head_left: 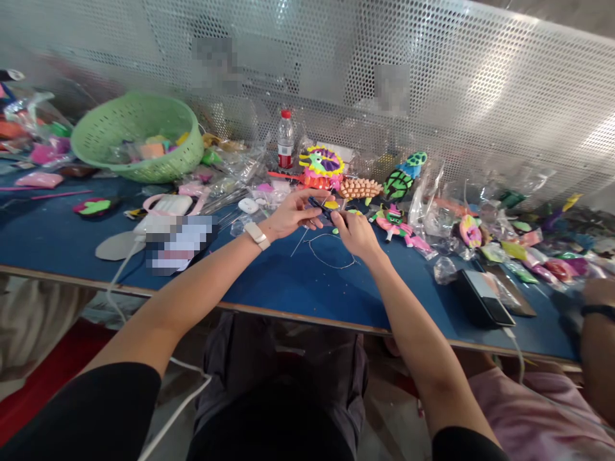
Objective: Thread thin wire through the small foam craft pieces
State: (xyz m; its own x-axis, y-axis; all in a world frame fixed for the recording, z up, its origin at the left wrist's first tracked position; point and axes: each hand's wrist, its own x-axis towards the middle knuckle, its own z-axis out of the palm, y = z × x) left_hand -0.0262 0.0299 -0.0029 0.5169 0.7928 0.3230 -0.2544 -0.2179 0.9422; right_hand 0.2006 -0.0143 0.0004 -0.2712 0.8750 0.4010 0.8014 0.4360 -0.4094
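Note:
Both hands meet above the blue table, in the middle of the head view. My right hand is closed around a dark hand tool that looks like pliers, its far end pointing toward my left hand. The fingers of my left hand are bent in beside that tool, pinching what seems to be a thin wire. Part of this wire curves in a loop on the tabletop below the hands. Just behind them sit a yellow-and-purple clay figure and a brown knobbly clay piece.
A green basket stands at the back left, near a red-capped bottle. A phone and white cable lie left. Right are a black box-like device, bagged clay, a green clay turtle and another person's arm.

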